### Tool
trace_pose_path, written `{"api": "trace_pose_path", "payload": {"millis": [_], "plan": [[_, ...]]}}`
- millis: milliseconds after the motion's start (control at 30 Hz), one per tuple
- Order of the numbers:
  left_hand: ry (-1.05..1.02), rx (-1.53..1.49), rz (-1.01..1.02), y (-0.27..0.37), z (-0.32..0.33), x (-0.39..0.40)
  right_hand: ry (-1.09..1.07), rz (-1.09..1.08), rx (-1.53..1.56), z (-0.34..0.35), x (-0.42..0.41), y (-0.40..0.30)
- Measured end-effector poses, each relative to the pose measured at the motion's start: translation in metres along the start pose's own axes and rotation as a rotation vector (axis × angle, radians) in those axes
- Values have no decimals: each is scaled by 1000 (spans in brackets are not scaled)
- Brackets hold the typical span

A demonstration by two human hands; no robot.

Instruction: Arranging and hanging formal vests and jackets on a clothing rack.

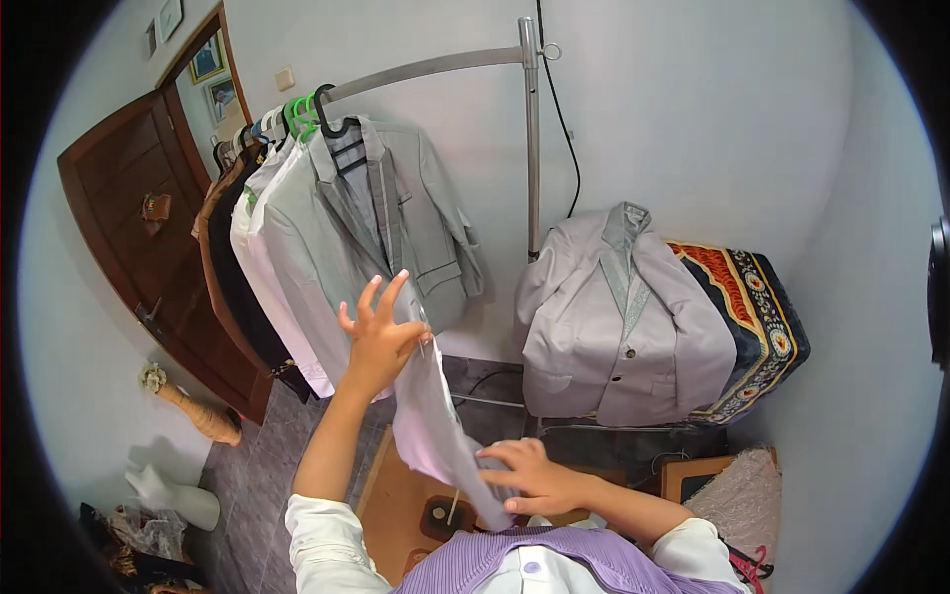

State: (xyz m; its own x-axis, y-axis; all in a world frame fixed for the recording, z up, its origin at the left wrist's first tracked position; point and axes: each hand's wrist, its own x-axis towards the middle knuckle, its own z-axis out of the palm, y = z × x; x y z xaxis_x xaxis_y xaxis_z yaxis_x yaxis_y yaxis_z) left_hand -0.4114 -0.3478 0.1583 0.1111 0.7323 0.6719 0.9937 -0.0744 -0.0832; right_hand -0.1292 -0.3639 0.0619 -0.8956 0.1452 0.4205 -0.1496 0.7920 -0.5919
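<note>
My left hand is raised in front of the hanging clothes, with thumb and index finger pinching the top edge of a light grey garment. Its other fingers stand spread. From that pinch the cloth runs down in a narrow fold towards my body, and a pale lining shows along one side. Low on the fold, my right hand touches the cloth with fingers apart; whether it grips is unclear. A grey suit jacket on a black hanger is behind my left hand.
More clothes hang along the metal rail. A second light grey jacket lies over a patterned cloth at the right. Below are a wooden board and grey floor tiles. A brown door stands at the left.
</note>
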Motion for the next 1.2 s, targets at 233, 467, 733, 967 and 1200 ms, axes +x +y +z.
{"api": "trace_pose_path", "payload": {"millis": [233,467,733,967,1200], "plan": [[-259,-184,60,5,2,-21,521,171,-245,-9,32,48],[-264,-371,21,41,5,-17,403,12,-595,-92,91,77],[-369,-394,-100,79,3,-1,244,-197,-426,-134,60,114],[-414,-311,-182,104,-14,32,568,-306,-439,-164,23,116],[-521,-547,-365,83,-52,2,804,-63,-429,-241,-67,106]]}}
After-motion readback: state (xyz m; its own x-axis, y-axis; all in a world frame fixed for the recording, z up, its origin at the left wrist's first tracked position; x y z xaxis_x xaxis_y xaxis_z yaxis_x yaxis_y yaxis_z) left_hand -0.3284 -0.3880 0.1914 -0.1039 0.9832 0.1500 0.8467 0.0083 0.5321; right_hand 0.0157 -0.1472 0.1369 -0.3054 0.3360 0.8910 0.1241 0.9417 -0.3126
